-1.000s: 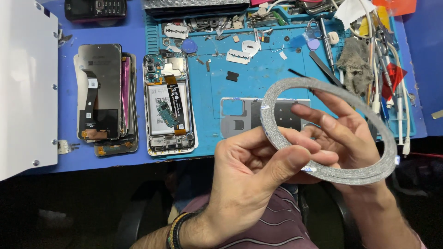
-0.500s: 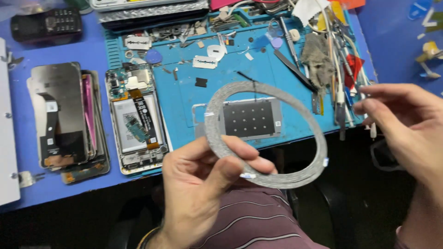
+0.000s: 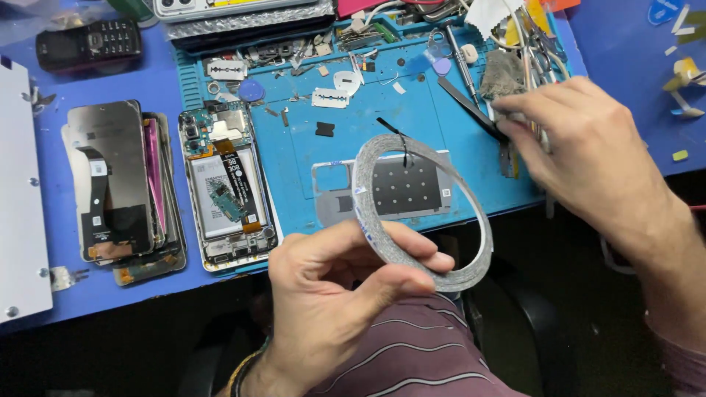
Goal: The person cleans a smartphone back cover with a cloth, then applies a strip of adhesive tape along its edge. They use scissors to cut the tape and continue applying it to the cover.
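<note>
My left hand [image 3: 338, 294] pinches a large thin ring of grey adhesive tape [image 3: 471, 213] by its near edge and holds it upright over the table's front edge. My right hand [image 3: 588, 154] is off the tape, out at the right side of the blue work mat [image 3: 412, 125], with its fingertips closed among the tools [image 3: 515, 51] piled there; what they grip is hidden. An opened phone body [image 3: 224, 195] with its battery showing lies at the mat's left edge. A grey phone plate [image 3: 408, 187] lies on the mat behind the tape ring.
A detached phone screen [image 3: 110, 184] rests on several stacked panels at the left, beside a white panel [image 3: 22, 213]. A black keypad phone [image 3: 88, 43] lies at the back left. Razor blades, picks, tweezers and a grey cloth [image 3: 504, 73] clutter the mat's back.
My right hand let go of the tape ring and moved up and right to the tool pile. My left hand turned the ring more edge-on and kept hold of it.
</note>
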